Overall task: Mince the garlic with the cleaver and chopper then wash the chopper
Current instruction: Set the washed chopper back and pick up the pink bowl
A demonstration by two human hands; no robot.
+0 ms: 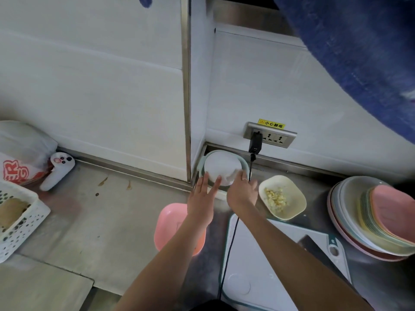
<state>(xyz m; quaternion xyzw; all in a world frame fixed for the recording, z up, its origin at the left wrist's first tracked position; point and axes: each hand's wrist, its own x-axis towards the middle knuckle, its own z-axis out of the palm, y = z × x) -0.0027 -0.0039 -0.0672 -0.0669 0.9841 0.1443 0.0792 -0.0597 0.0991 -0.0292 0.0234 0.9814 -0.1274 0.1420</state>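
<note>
Cupping chopper [221,168], both hands.

Both hands cover the near side of the white chopper [221,169], so its base goes unseen. The cleaver [311,243] shows only a dark blade corner past the right forearm. The plate stack [377,223] and the perforated basket [20,221] run off frame.

A yellow sticker [271,124] above the wall socket [270,137] reads "小心触电"; the bag's [21,158] red print is unreadable.
</note>
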